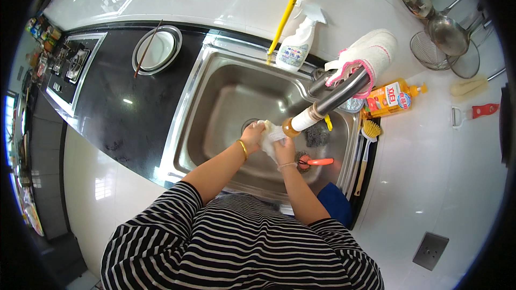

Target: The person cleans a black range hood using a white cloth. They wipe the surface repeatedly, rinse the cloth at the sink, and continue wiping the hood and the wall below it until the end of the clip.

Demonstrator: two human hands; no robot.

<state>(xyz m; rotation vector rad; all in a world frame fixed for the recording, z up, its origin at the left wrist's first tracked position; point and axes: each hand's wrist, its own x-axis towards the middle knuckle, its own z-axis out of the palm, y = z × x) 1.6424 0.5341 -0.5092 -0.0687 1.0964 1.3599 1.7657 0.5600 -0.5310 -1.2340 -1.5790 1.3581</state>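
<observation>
Over the stainless steel sink (225, 84), my left hand (254, 137) and my right hand (285, 150) grip a pale wet cloth (267, 141) between them. Water runs onto the cloth from the faucet (340, 90), whose nozzle (291, 127) is just above my right hand. A gold bangle circles my left wrist. In the sink, to the right of my hands, lie a steel wool scourer (317, 135) and a scrubber with an orange handle (320, 161). A folded white towel with pink edging (373, 54) hangs over the faucet's bend.
A white spray bottle (296, 46) stands behind the sink. Dish soap (393, 98) and a yellow-bristled brush (370, 129) are at its right. Bowls (159, 50) with chopsticks across them sit on the black counter (121, 117) at left. Ladles and strainers (447, 34) hang upper right.
</observation>
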